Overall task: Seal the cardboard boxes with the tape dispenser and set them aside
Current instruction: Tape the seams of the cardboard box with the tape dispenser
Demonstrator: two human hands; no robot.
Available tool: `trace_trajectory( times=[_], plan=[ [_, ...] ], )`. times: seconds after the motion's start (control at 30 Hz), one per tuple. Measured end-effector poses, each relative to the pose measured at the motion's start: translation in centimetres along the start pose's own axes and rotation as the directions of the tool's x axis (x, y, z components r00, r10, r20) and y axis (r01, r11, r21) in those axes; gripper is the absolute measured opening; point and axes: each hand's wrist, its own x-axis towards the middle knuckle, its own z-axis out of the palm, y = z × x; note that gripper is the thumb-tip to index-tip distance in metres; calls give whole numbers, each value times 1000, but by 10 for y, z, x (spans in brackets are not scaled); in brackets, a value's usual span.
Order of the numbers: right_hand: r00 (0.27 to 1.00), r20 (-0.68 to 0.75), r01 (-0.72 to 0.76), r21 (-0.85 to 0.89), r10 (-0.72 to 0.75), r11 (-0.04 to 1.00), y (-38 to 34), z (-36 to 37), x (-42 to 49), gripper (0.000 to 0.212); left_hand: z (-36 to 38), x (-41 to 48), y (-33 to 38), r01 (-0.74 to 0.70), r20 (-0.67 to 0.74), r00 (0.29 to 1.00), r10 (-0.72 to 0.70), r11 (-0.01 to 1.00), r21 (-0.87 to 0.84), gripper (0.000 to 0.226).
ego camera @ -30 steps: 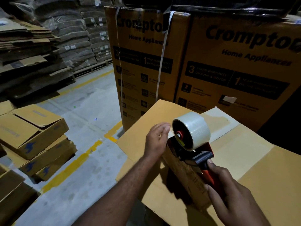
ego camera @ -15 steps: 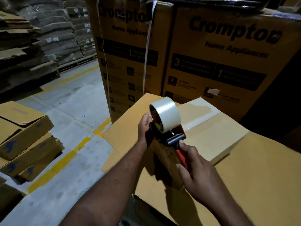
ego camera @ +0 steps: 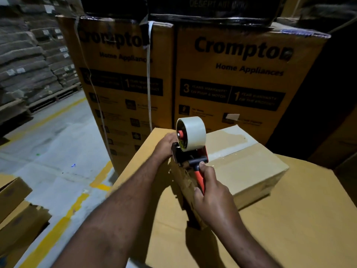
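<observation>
head view, looking down over both forearms: the right hand (ego camera: 211,196) has its fingers and thumb wrapped round the orange handle of the tape dispenser (ego camera: 190,154). the dispenser stands tilted on the left end of the top of a cardboard box (ego camera: 245,169), with its black front frame at the box's upper left edge. a roll of clear tape (ego camera: 194,132) sits on the dispenser's hub, above the box, its open side facing left. the left hand (ego camera: 164,146) rests on the same end of the box, just beside the dispenser's front. its fingertips run behind the frame, so i cannot tell whether they lie flat or bend round anything. a glossy strip of tape (ego camera: 228,152) lies across the box's pale top, running to the right from the dispenser. the box sits on a broad flat cardboard surface (ego camera: 289,229) that fills the lower right. behind it two tall printed cartons (ego camera: 231,78) marked "crompton home appliances" stand side by side, with a white strap (ego camera: 148,78) hanging down the left one. to the left is a grey concrete floor (ego camera: 54,136) with yellow lines (ego camera: 48,236). some flattened cartons (ego camera: 17,202) lie at the near left edge, and dim stacks of bundled material (ego camera: 29,60) stand on pallets farther back. the light is dim.
</observation>
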Motion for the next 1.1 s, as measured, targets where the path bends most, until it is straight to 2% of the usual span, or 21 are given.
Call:
trace_trajectory(
  times=[0.03, 0.1, 0.2, 0.33, 0.43, 0.63, 0.7, 0.73, 0.8, 0.83, 0.87, 0.93, 1.0, 1.1],
  plan=[
    [1000, 2, -7, -5, 7, 1000, -1, 0, 0, 54, 3, -5, 3, 12, 13, 1000, -10, 993, -115, 18],
    [1000, 4, -13, -24, 13, 1000, -3, 1, 0, 56, 11, -6, 2, 56, 13, 998, -55, 962, -269, 21],
    [1000, 2, -31, -64, 31, 997, -7, -2, 1, 56, 12, 1, -2, 82, -12, 996, -92, 932, -354, 26],
    [996, 24, -78, -125, 81, 989, -15, -10, 0, 57, 7, 6, -7, 52, 24, 999, -47, 948, -315, 26],
    [995, 31, -85, -149, 90, 985, -21, -12, -7, 58, 9, 5, -9, 75, 37, 997, -66, 943, -325, 27],
    [993, 21, -108, -238, 116, 965, -30, -24, -58, 67, 6, 9, -13, 55, 48, 998, -44, 962, -268, 22],
    [991, 17, -125, -253, 134, 959, -32, -23, -66, 67, 6, 7, -11, 22, 37, 999, -16, 984, -174, 19],
    [991, 17, -127, -254, 136, 959, -33, -23, -67, 67, 6, 6, -10, -22, -1, 1000, 22, 999, -27, 19],
    [990, 16, -131, -245, 139, 961, -34, -22, -68, 68, 1, -7, -2, -154, -156, 963, 218, 927, 343, 36],
    [990, 17, -132, -240, 140, 962, -34, -22, -68, 67, -1, -16, 4, -240, -192, 918, 346, 872, 426, 43],
    [990, 16, -129, -239, 137, 962, -33, -23, -68, 67, -3, -27, 10, -344, -170, 873, 457, 824, 450, 48],
    [992, 9, -122, -241, 127, 963, -31, -24, -70, 67, -2, -46, 15, -451, -40, 870, 492, 824, 343, 59],
    [993, 5, -113, -241, 117, 964, -31, -25, -71, 67, 6, -57, 8, -401, 66, 916, 396, 896, 191, 73],
    [995, 6, -93, -244, 97, 965, -34, -24, -71, 66, 14, -54, -4, -281, -4, 959, 282, 958, 47, 93]
  ],
)
